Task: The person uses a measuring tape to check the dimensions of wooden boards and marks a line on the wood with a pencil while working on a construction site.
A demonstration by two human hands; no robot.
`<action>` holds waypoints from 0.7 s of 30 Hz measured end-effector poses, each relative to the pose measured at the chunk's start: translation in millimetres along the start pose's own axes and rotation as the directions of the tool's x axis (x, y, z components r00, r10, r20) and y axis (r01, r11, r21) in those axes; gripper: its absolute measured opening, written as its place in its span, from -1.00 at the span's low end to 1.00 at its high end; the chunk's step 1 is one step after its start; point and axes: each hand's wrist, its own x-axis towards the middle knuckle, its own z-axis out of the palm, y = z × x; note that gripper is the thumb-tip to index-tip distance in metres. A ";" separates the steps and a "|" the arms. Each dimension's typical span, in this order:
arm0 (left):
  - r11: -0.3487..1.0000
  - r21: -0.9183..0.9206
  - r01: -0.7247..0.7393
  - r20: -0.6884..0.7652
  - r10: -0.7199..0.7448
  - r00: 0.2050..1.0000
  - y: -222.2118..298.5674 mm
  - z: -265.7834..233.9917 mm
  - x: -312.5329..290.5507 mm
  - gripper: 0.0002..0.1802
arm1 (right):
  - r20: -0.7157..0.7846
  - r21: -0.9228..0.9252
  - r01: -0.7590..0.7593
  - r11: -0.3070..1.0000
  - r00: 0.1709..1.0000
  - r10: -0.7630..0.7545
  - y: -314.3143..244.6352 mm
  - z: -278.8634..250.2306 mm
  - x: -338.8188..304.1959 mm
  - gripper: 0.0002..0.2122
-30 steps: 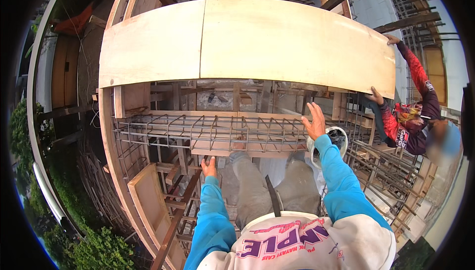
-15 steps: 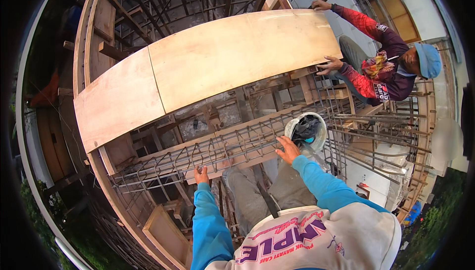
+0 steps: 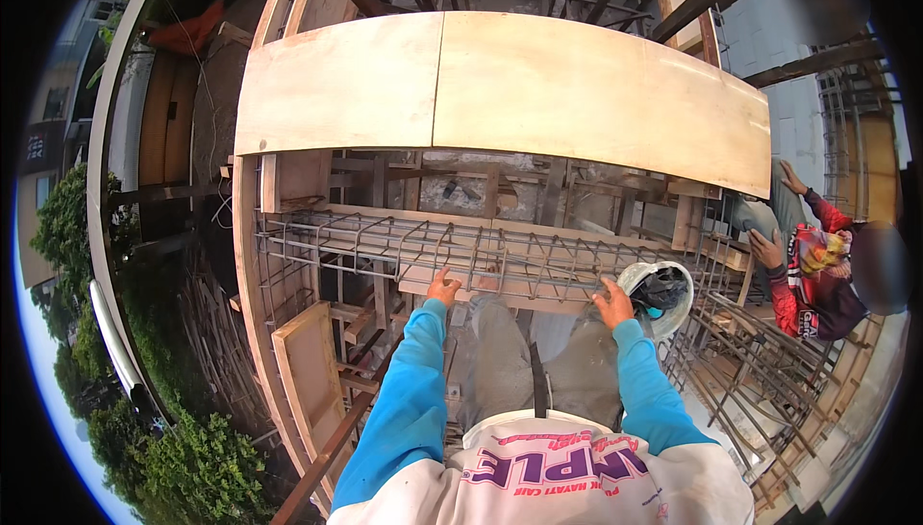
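A steel reinforcement cage (image 3: 385, 242) of long bars and bent ties crosses in front of my legs, inside timber formwork. At its near edge my left hand (image 3: 443, 288) is open, fingers apart, close to the nearest bar; whether it touches is unclear. My right hand (image 3: 613, 305) is also open, with fingers stretched toward the bars, just left of a whitish bucket (image 3: 682, 312). Inside the bucket sits black plastic (image 3: 661, 287) and something turquoise. Beyond the cage, light plywood sheets (image 3: 577, 92) lie over the framing, with a seam left of middle. Neither of my hands is on them.
At the right a co-worker (image 3: 817, 265) crouches, both hands off the plywood. Loose reinforcing bars (image 3: 760, 337) spread below them. A framed wooden panel (image 3: 308, 371) leans at the left beside the long formwork board (image 3: 246, 246). Gaps between timbers drop to a lower level.
My view has swung left, so the plywood, cage and bucket appear farther right. The co-worker's hands have come off the sheet's end. My hands remain near the cage's near edge.
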 end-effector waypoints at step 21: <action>0.965 -0.149 0.214 0.350 -0.151 0.924 61.1 -32.3 19.7 -0.47 | -0.080 0.416 -0.276 0.867 0.938 0.337 -1.0 55.7 -64.6 -0.75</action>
